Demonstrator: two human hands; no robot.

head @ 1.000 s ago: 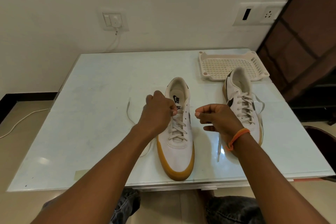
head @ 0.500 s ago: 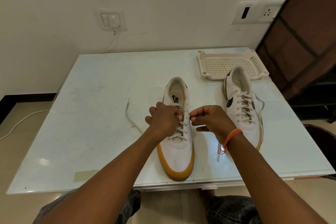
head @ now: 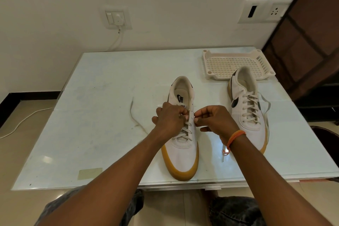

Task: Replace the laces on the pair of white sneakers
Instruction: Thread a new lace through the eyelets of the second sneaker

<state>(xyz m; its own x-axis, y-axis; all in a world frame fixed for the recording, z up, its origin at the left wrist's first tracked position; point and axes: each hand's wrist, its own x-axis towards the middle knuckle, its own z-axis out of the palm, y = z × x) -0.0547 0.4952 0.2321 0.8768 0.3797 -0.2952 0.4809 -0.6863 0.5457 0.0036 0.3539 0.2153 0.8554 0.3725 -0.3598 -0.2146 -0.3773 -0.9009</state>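
Two white gum-soled sneakers are sitting upright: the near sneaker (head: 182, 134) half-laced, the far sneaker (head: 246, 104) fully laced.

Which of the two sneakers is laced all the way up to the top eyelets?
The right-hand sneaker, beside the plastic tray. The middle sneaker, which both hands work on, has bare upper eyelets.

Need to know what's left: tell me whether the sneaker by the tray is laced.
Laced: the sneaker shows crossed lace rows up its eyelets, ends trailing loose.
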